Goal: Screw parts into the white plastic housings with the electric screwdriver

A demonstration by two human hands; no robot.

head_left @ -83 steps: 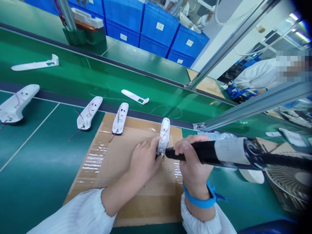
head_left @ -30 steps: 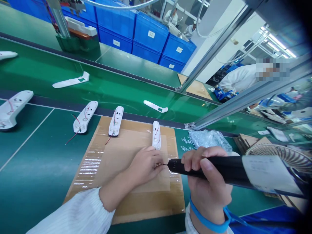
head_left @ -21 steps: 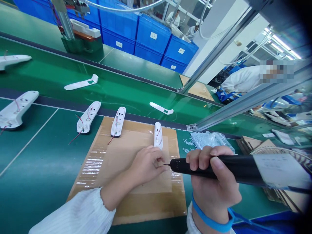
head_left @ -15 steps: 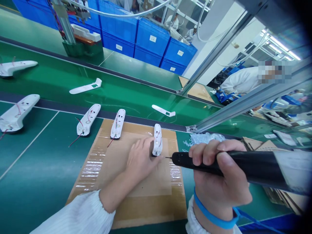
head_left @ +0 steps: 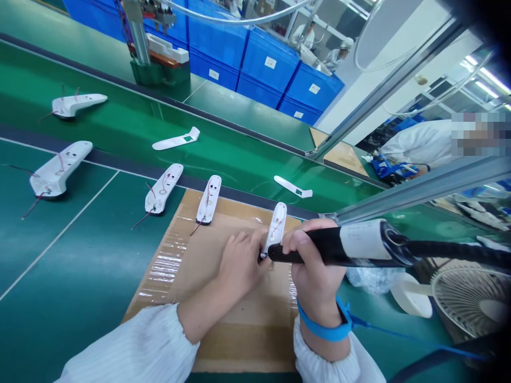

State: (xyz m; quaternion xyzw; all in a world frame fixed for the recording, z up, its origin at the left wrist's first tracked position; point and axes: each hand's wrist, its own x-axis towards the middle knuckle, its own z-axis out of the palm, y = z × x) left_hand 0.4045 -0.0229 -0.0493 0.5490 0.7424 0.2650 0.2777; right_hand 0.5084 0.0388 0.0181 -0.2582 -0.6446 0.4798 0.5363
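A white plastic housing with thin wires inside lies on a cardboard sheet. My left hand grips its near end, with the thumb below and the fingers along the left side. In my right hand is a black electric screwdriver, held nearly level. Its front end meets the near end of the housing; the tip itself is hard to make out there. A blue strap circles my right wrist.
More wired housings, such as this one, stand to the left. Slim white covers lie on the green belt. A metal post slants across the right, near a fan. A co-worker's white sleeve shows beyond.
My right hand has brought the screwdriver left, from beside the housing onto its near end. My left hand stays at the housing. The whole view has shifted slightly.
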